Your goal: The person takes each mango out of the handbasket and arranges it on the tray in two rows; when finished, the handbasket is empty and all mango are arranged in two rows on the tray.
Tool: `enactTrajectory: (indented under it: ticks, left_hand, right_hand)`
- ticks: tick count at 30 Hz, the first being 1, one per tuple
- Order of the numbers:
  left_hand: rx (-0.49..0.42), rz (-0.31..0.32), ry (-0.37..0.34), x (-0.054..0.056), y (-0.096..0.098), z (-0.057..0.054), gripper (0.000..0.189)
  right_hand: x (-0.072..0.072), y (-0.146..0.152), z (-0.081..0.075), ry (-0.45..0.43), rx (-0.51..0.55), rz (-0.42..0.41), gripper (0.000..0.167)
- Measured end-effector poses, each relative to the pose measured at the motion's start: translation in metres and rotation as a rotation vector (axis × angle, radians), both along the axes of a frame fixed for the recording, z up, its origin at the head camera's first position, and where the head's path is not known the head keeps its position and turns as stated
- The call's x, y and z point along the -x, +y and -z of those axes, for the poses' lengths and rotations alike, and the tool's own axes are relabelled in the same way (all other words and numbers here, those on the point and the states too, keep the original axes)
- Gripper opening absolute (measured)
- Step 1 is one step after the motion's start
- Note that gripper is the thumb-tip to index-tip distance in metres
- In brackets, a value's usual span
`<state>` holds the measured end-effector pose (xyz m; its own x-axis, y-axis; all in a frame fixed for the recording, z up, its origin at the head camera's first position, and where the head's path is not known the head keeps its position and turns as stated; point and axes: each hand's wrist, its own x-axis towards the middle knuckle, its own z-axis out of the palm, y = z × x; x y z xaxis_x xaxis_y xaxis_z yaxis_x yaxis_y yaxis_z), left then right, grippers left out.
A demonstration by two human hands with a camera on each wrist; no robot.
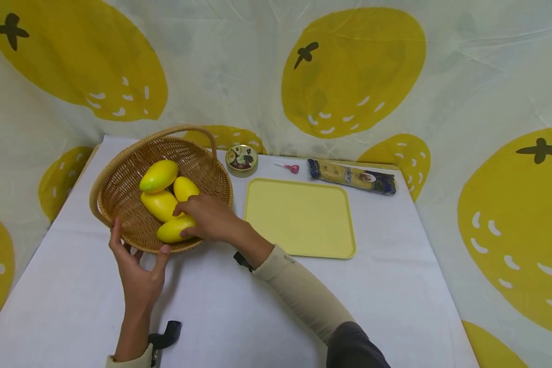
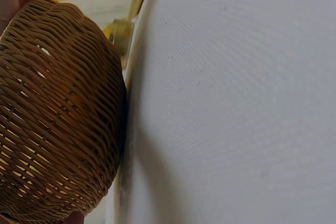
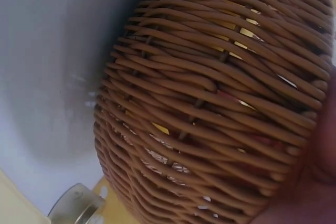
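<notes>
Fruit [image 1: 169, 231] pinched at the near side of the basket [image 1: 115, 197].
The right hand [image 1: 213, 217] reaches over the rim, thumb and fingers narrowed around this piece, likely because it lies closest; three others [image 1: 159, 206] rest behind it. The left hand [image 1: 140, 278] holds the near-left rim, thumb and fingers spread wide, apparently to steady the basket on the counter [image 1: 395, 286]. The tray [image 1: 299, 220] lies to the right, with the tin [image 1: 241, 159], lollipop [image 1: 294, 168] and packet [image 1: 351, 177] along the far edge, perhaps placed there to clear the arms.

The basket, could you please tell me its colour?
The basket is golden brown, clearest in the head view.
</notes>
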<state>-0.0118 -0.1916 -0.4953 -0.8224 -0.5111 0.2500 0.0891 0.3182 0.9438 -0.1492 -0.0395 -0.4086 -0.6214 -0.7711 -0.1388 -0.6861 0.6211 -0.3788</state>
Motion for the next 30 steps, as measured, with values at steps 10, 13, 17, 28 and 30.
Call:
enactTrajectory:
  ticks: [10,13,17,28,30]
  left_hand:
    - [0.000,0.006,0.017,0.001,0.000,0.002,0.103]
    - [0.002,0.006,0.019,0.001,-0.001,0.002,0.104]
    - [0.002,0.007,0.019,0.000,-0.002,0.000,0.104]
    - [-0.001,0.014,0.015,0.000,-0.002,-0.003,0.106]
    - [-0.002,0.014,0.015,-0.001,-0.002,-0.003,0.105]
  right_hand:
    - [0.000,-0.004,0.001,0.018,-0.025,0.032,0.052]
    - [-0.001,-0.002,-0.001,0.000,0.017,0.039,0.051]
    - [-0.003,0.002,-0.005,0.004,0.073,0.052,0.052]
    - [-0.004,0.020,-0.015,0.105,0.261,0.152,0.052]
    - [-0.004,0.024,-0.016,0.121,0.299,0.180,0.052]
